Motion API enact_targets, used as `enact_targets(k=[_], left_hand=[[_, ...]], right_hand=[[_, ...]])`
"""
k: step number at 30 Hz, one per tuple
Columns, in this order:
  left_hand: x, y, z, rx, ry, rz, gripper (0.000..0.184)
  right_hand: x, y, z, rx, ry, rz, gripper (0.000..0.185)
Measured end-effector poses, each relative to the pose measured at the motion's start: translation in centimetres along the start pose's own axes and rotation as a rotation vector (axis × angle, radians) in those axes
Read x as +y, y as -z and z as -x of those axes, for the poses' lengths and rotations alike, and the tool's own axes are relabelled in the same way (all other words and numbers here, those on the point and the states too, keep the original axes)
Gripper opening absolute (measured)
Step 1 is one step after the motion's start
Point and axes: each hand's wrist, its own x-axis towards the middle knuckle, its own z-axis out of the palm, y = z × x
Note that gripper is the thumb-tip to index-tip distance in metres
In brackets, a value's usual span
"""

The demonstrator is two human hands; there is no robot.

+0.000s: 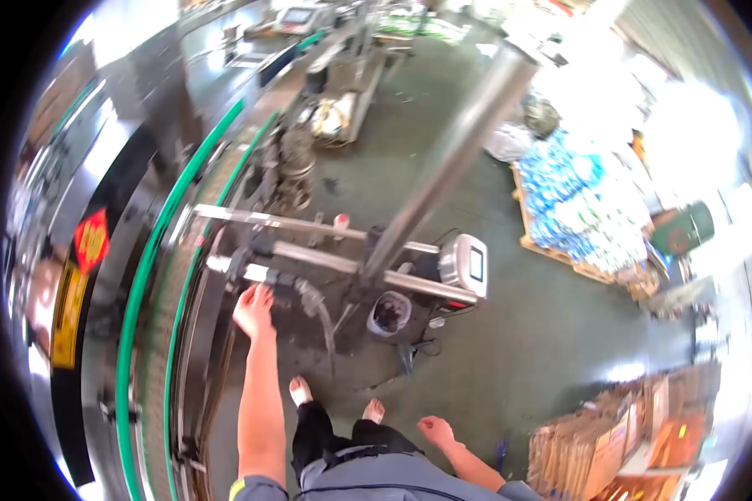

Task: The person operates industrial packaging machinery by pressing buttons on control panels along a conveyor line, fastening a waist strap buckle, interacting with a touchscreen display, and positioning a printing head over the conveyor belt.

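Note:
My left hand (254, 311) reaches forward beside the conveyor, just below a silver cylindrical fitting (257, 273) on a metal bar. Its fingers are bent together; whether they hold something small or touch the fitting I cannot make out. From that fitting a grey hose (313, 302) bends down toward the floor. Low over the floor, my right hand (436, 431) hangs at my side with the fingers curled in and no thing showing in them. The conveyor (160, 359) with green guide rails runs along my left.
A slanting metal post (451, 159) rises ahead near a machine box with a screen (466, 265). Under the bars stands a waste bin (390, 314). Flattened cardboard (589, 447) is stacked at lower right. Blue-and-white bundles (572, 196) sit on a wooden pallet (551, 250).

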Motion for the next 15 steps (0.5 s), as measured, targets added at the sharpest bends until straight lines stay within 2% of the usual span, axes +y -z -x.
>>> enact_targets(k=[3,8,11,15], left_hand=[[0.2,-0.4,0.3,0.02,0.07,-0.004,0.017],[0.5,-0.9,0.0,0.056,0.19,0.023,0.02],[0.5,-1.3,0.6,0.078,0.178,0.051,0.018],[-0.4,-1.5,0.6,0.085,0.017,0.059,0.01]], right_hand=[[-0.1,-0.2,0.1,0.008,0.028,0.005,0.039],[0.8,-0.8,0.0,-0.05,-0.003,0.05,0.039],[0.9,-0.9,0.6,-0.072,-0.046,0.036,0.041],[1.2,-0.7,1.1,-0.08,-0.047,0.034,0.041]])
